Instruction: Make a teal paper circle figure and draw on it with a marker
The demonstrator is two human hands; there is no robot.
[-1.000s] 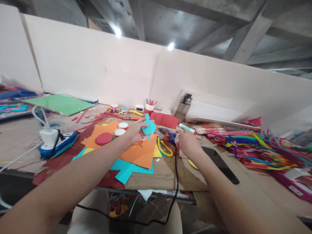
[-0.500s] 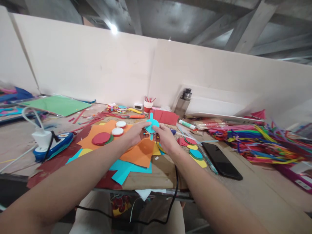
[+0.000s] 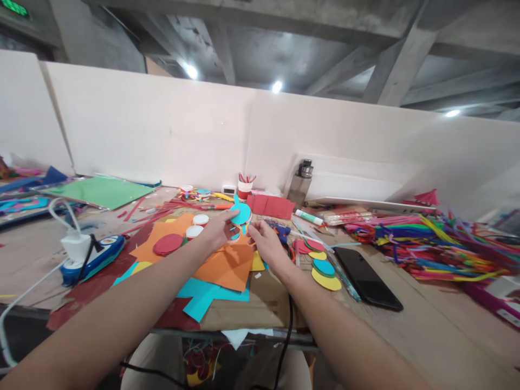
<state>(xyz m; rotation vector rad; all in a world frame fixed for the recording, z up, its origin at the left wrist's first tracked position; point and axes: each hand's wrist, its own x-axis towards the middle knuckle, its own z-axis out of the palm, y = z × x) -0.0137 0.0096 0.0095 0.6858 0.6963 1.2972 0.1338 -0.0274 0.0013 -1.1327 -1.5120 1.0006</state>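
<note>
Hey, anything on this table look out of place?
The black cord droops over the front edge of the table, where it might snag. The colourful craft stems on the right lie in a loose tangle.

both forearms [image 3: 134, 303] bare | fingers [image 3: 261, 229] bare | trousers [image 3: 156, 355] plain pale beige

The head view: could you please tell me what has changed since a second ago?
The right hand, apart from the blue disc a second ago, has moved leftward to the disc's lower edge; whether it grips there is unclear. The disc's upper tab now leans left. The left hand still holds the disc; the phone and red paper are as before.
</note>
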